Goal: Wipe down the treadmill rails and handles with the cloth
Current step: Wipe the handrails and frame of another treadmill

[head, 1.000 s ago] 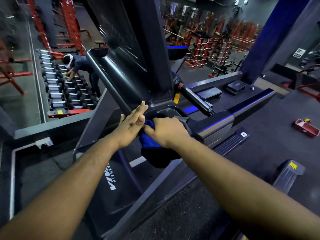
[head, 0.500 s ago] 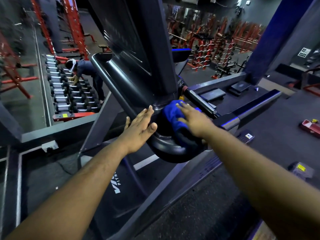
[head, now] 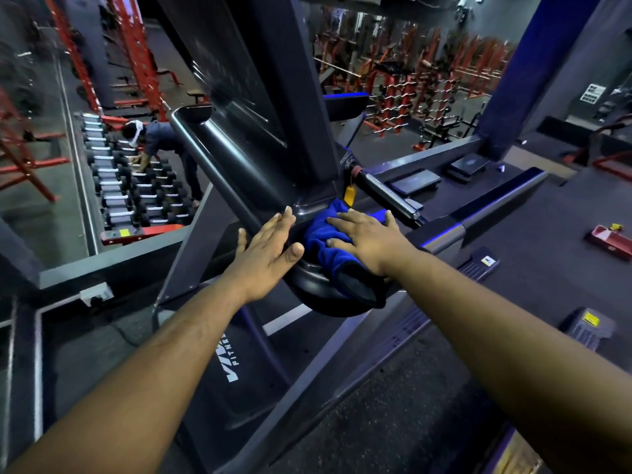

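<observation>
A blue cloth [head: 325, 237] lies bunched over the rounded end of the treadmill's dark handle [head: 318, 285], just below the console post. My right hand [head: 367, 237] lies flat on the cloth with fingers spread, pressing it against the handle. My left hand [head: 268, 249] rests with straight fingers against the left side of the same handle, where the long slanted rail [head: 219, 155] meets it. A yellow tag [head: 349, 194] hangs beside a short chrome grip bar [head: 390, 193] behind the cloth.
The treadmill deck [head: 239, 364] with white lettering lies below my arms. A person [head: 160, 145] bends over a dumbbell rack [head: 130, 186] at the left. Red racks fill the background. A blue pillar [head: 533, 70] stands at the right, and a red tray [head: 612, 241] sits on the floor.
My right hand went from gripping the cloth low on the handle to pressing it flat higher up near the console post. My left hand stayed against the handle's left side.
</observation>
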A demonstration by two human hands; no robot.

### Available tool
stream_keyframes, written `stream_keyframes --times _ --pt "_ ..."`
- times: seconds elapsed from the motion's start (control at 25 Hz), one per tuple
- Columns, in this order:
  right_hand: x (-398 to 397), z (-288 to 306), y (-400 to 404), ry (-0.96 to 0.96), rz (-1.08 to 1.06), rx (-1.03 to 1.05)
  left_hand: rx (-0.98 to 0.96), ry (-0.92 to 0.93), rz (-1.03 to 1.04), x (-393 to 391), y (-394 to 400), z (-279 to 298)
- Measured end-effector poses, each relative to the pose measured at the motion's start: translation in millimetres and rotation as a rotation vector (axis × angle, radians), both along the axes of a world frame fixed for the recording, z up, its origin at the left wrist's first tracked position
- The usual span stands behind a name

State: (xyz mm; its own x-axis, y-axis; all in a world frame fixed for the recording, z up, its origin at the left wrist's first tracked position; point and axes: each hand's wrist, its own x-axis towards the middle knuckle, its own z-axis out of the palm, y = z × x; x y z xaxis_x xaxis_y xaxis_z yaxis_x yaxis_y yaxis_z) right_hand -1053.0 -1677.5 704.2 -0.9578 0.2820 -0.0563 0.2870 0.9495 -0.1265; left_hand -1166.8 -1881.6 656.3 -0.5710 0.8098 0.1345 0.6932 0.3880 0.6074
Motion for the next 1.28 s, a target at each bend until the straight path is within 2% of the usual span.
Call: stream_keyframes --times 0.12,0.2,0.28,0.44,0.56,0.64,0.72,0.8,0.92,0.96,1.04,1.12,1.16,1.2,1.28 --pt "38.7 -11.4 -10.9 0.122 -0.135 0.101 -0.008 0.020 0.001 2.2 0.1 1.4" --pt "57.3 -20.3 -35.6 0.233 -0.099 0.094 0.011 0.006 0.012 4.3 2.6 0.5" --pt "46.2 -23.8 -54.8 0.261 -0.026 0.022 0.037 -0.022 0.014 3.8 4.8 -0.4" --pt "8.5 -11.8 -65.5 0.164 0.108 0.003 0.097 -0.157 -0.016 -2.3 0.9 3.3" --pt "29.8 -11.9 -21.8 0.211 0.406 0.026 0.095 -0.182 -0.026 -0.6 -1.9 7.9" --pt "41.4 -11.2 8.4 0.217 0.499 0.076 0.082 -0.174 -0.029 0.7 -1.4 9.1" --pt "31.4 -6.6 -1.4 0.183 0.415 0.132 0.094 -0.196 -0.022 -0.9 -0.8 9.9" --pt "4.4 0.2 -40.5 0.079 0.200 0.154 0.116 -0.253 -0.033 -4.6 -1.7 12.4" --pt "-19.9 2.1 -81.0 0.011 -0.016 0.081 0.116 -0.343 -0.063 -10.7 -5.6 18.9" --pt "-14.9 -1.7 -78.7 0.062 -0.002 0.075 0.095 -0.350 -0.066 -12.4 -6.7 20.0" --pt "12.7 -11.0 -59.1 0.234 0.186 0.056 0.061 -0.329 -0.062 -12.9 -7.0 19.1" --pt "43.4 -18.8 -21.5 0.260 0.452 0.076 0.067 -0.294 -0.074 -11.4 -6.6 15.5" --pt "51.2 -19.8 4.0 0.245 0.517 0.084 0.072 -0.286 -0.083 -10.6 -6.9 13.7" --pt "51.8 -17.8 27.1 0.213 0.490 0.062 0.078 -0.280 -0.086 -10.2 -6.5 12.2" --pt "30.2 -10.5 53.1 0.113 0.242 -0.011 0.086 -0.269 -0.082 -8.8 -6.9 12.0"
